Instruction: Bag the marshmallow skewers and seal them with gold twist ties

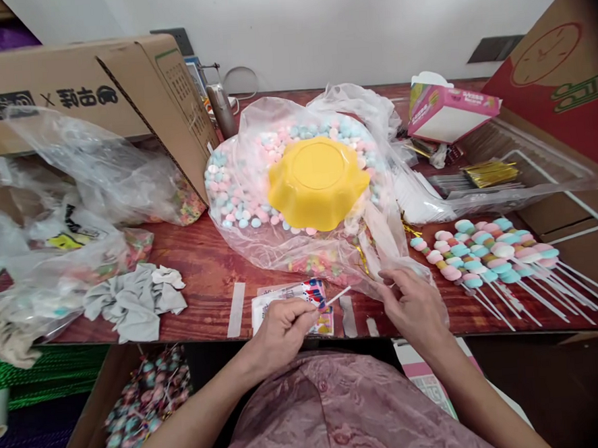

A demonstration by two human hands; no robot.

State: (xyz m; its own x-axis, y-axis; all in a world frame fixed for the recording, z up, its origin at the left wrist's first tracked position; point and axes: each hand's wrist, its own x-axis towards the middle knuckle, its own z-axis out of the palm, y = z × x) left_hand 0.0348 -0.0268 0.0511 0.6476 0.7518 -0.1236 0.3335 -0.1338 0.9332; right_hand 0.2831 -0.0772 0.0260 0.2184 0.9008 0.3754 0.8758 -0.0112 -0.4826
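Observation:
My left hand [285, 327] is closed in a pinch on a thin white stick [340, 294], which points up to the right over the table's front edge. Beneath that hand lie printed plastic wrappers [269, 299]. At the right edge of a large clear plastic bag [234, 245], my right hand [414, 306] has its fingers curved and apart; whether they touch the plastic I cannot tell. Pink, blue and white marshmallows [226, 200] fill the bag, and a yellow scalloped bowl [319, 179] lies upside down on them. Marshmallow skewers [496, 252] lie in a pile at the right.
A cardboard box [145, 112] and plastic bags [93, 176] stand at the left, near a crumpled grey cloth [131, 302]. Gold twist ties [491, 173] rest in a clear tray at the right. Below the table, an open box holds wrapped skewers [148, 402].

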